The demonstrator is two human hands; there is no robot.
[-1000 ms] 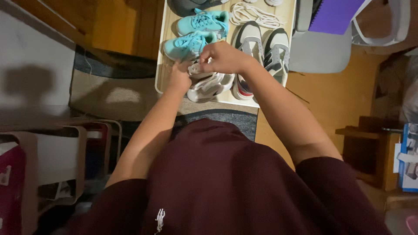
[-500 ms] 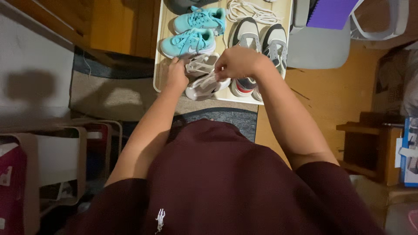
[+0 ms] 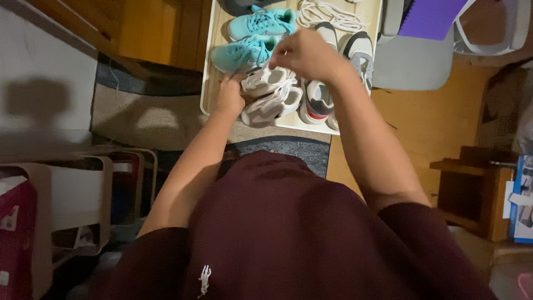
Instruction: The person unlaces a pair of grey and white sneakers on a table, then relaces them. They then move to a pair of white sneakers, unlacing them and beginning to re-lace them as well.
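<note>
On the pale wooden tabletop (image 3: 208,100) a pair of white low-top sneakers with pale laces (image 3: 269,94) lies side by side at the near edge, toes pointing to the right, and both hands work at it. The left hand (image 3: 229,97) sits at the heel end of the pair, on its left, fingers curled down against the near shoe's collar; whether it grips the shoe or only steadies it cannot be told. The right hand (image 3: 305,53) hovers just above and beyond the farther white shoe, its fingers pinched together over the lace area, apparently closed on a lace, though the lace itself is too small to make out between the fingertips. Counted across the table: two white sneakers under the hands; two turquoise mesh running shoes (image 3: 252,39) just behind them, one behind the other, touching the white pair's far side; two grey-and-white trainers with a red patch at the heel (image 3: 333,83) to the right, partly hidden by the right wrist; one loose bundle of white shoelaces (image 3: 330,15) at the far edge. Right of the table stands one grey chair (image 3: 411,64) with a purple flat folder (image 3: 430,16) on it.
</note>
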